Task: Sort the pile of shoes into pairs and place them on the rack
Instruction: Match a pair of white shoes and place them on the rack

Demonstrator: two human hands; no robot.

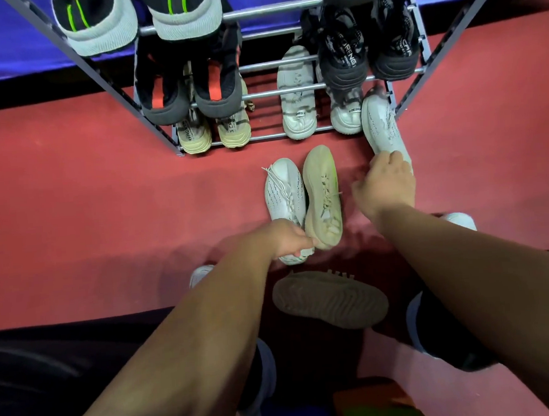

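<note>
Four loose shoes [322, 195], two hands [385, 186].

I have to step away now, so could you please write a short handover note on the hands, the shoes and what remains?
Left hand: grip closed at the heels of a white laced shoe and a beige shoe, side by side on the floor.
Right hand: holding the heel of another white shoe, its toe at the rack's bottom right corner.
Done: pairs already fill the rack's visible tiers.
Left: seat that white shoe, add its mate, then pair the beige shoe with the sole-up beige shoe near the knees.
</note>
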